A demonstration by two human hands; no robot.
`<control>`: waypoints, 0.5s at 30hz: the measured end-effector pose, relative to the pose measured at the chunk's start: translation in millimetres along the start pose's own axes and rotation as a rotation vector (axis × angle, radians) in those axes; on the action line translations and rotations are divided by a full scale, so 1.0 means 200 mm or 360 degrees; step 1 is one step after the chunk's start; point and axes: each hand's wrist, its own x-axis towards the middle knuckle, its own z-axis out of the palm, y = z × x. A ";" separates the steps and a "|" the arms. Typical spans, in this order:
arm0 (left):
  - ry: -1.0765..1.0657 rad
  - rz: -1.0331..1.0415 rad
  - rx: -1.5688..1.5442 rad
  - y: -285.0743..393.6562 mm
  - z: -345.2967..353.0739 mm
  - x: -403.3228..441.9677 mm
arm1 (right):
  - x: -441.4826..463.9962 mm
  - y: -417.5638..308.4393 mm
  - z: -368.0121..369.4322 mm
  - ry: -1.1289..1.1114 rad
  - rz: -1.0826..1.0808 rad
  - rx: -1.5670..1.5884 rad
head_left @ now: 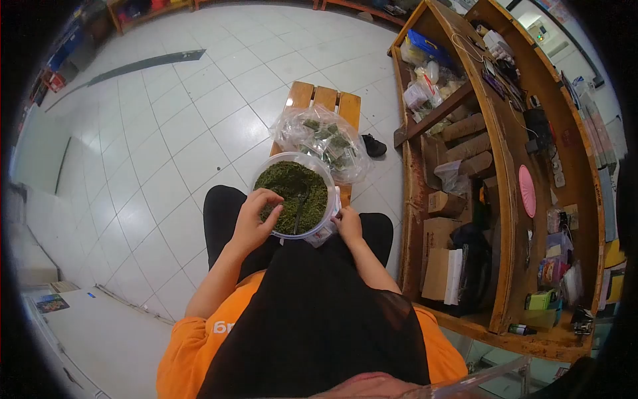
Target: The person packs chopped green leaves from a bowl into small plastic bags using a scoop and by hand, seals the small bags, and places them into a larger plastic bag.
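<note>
A shop or its storeroom is suggested, though which of the two cannot be told. The floor is laid with pale tiles. Along the right side, a large wooden shelving unit (498, 199) is filled with cardboard boxes (442, 263), plastic bags and loose small goods. A low slatted wooden bench (349, 106) is placed in the open floor, and more wooden shelving (149, 12) is seen along the far edge.
</note>
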 end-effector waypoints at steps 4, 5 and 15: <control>0.0032 -0.0010 0.0322 0.00 0.01 -0.02 | 0.01 0.09 0.04 -0.0116 0.0025 0.0188; 0.0142 0.0076 0.0633 0.00 0.01 -0.03 | 0.01 0.11 0.06 -0.0045 -0.0082 0.0170; 0.0020 -0.0583 0.0399 -0.39 0.05 -0.17 | -0.01 0.05 -0.04 -0.0315 -0.0196 0.0410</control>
